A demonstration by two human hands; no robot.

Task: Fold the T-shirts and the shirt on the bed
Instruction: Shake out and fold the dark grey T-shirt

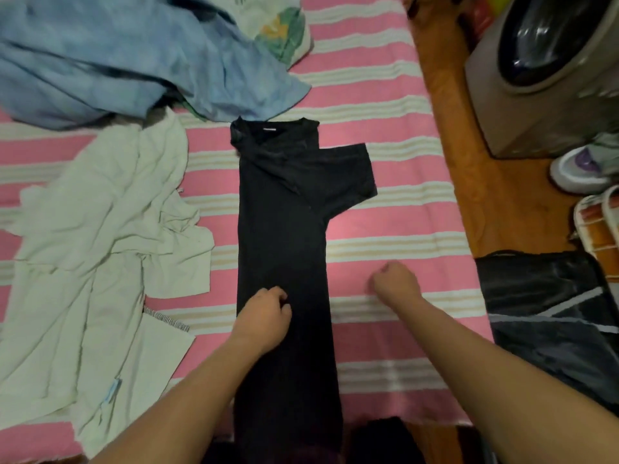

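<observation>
While my curled left hand (268,311) is pinching the lengthwise-lying black cotton T-shirt (284,236), its unfolded sleeve is sticking out nearer my empty, fisted right hand (395,283).

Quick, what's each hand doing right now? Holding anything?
Left hand: fingers curled, resting on the black T-shirt; whether it pinches the cloth cannot be told.
Right hand: curled in a fist above the bedsheet, holding nothing.
</observation>
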